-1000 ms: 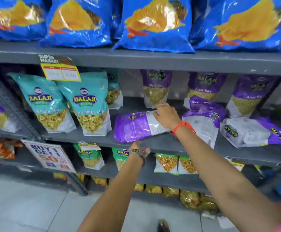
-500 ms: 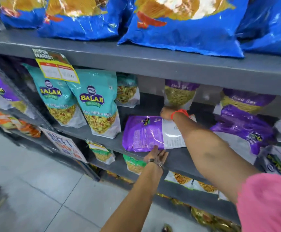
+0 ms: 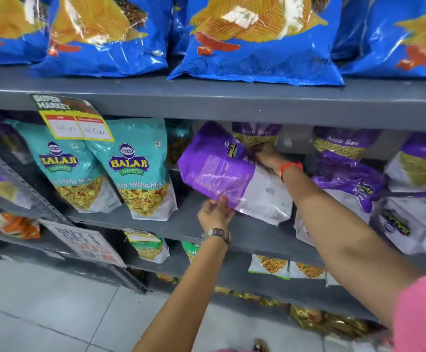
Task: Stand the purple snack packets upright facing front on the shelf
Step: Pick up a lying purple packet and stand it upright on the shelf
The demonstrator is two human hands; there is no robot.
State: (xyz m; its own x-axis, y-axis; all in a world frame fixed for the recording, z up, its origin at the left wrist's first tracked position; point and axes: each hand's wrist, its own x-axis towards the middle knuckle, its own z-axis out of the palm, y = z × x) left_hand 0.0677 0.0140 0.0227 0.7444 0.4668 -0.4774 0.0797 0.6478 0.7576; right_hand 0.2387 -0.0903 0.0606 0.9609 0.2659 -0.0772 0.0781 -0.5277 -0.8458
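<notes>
A purple and white snack packet [image 3: 222,174] is tilted up off the grey middle shelf [image 3: 232,233], its back side towards me and its purple top pointing up and left. My right hand [image 3: 267,156] grips its upper edge. My left hand [image 3: 215,214] pinches its lower edge from below. Behind it an Aloo Sev packet [image 3: 256,135] stands upright at the back. To the right another upright packet [image 3: 344,146] stands behind purple packets lying flat or slumped [image 3: 351,184], [image 3: 410,224].
Two teal Balaji mix packets [image 3: 135,171] stand upright just left of the lifted packet. The upper shelf [image 3: 232,102] hangs low overhead with big blue chip bags [image 3: 257,39]. A yellow price tag [image 3: 77,123] hangs from its edge. Lower shelves hold smaller packets; tiled floor lies below.
The purple packet lay flat on the shelf; both hands have now lifted and tilted it, purple end rising up and left. My view has moved closer to the shelf.
</notes>
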